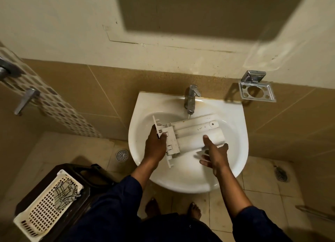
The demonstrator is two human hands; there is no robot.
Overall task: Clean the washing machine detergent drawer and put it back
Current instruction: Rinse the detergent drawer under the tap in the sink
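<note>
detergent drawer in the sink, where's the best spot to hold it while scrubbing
Probably by the flat front panel end, from the left, as the left hand does now. The detergent drawer lies across the sink bowl, underside up, so that end offers edges to clamp and leaves the long body free.

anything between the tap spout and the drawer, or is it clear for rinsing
Nothing visible blocks it. The tap spout hangs directly over the detergent drawer, which the left hand grips over the sink; the right hand is nearer the front.
</note>
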